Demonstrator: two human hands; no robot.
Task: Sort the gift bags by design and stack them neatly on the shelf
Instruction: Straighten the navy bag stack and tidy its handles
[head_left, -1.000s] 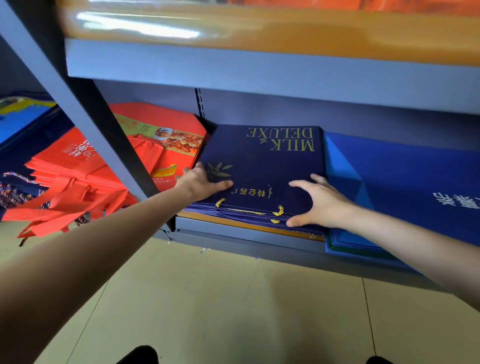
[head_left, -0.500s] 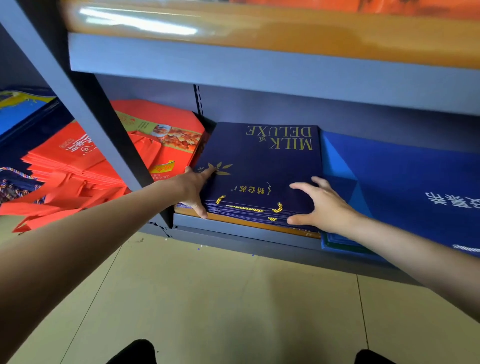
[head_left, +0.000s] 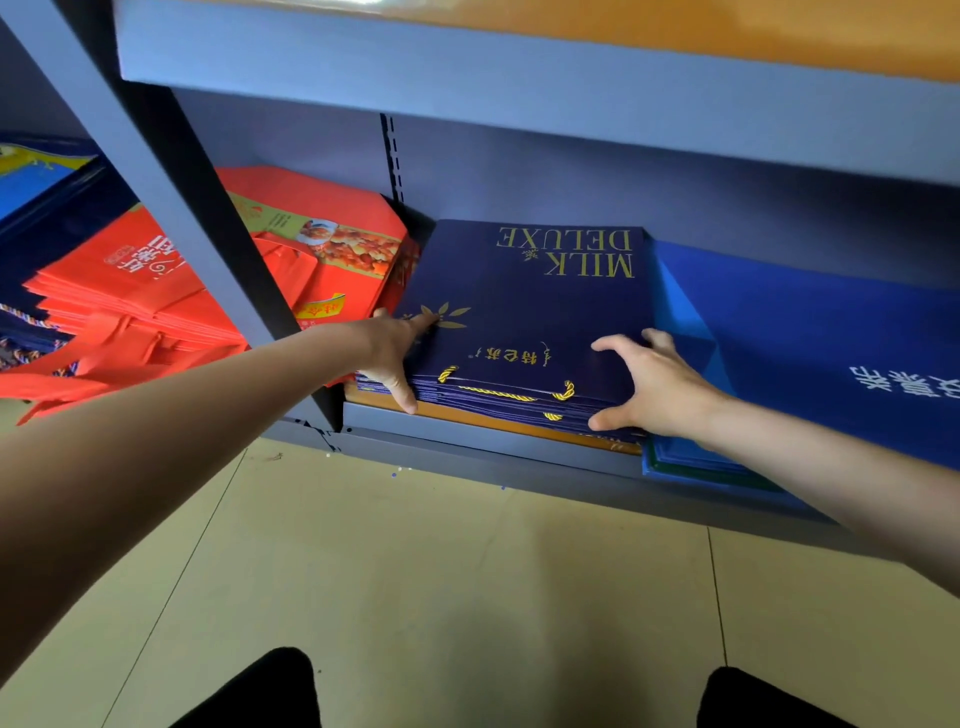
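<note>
Head view, the only one: a stack of navy gift bags (head_left: 524, 312) lies flat on the lower shelf (head_left: 483, 441) at centre frame, its top bag printed in gold with "MILK DELUXE" (upside down from here), a leaf sprig and small Chinese characters, with yellow cord handles showing along the near edge. How many bags the stack holds I cannot count; the layered edges blur together. The left hand (head_left: 392, 353) grips its left front corner, thumb down the front edge and fingers over the top. The right hand (head_left: 649, 387) grips the right front corner, fingers spread on top, thumb under the edge. Just right lies one stack of bright blue bags (head_left: 810, 343) with white characters. Left of centre lie two stacks of red bags (head_left: 322, 234), one either side of the grey upright (head_left: 171, 208).
</note>
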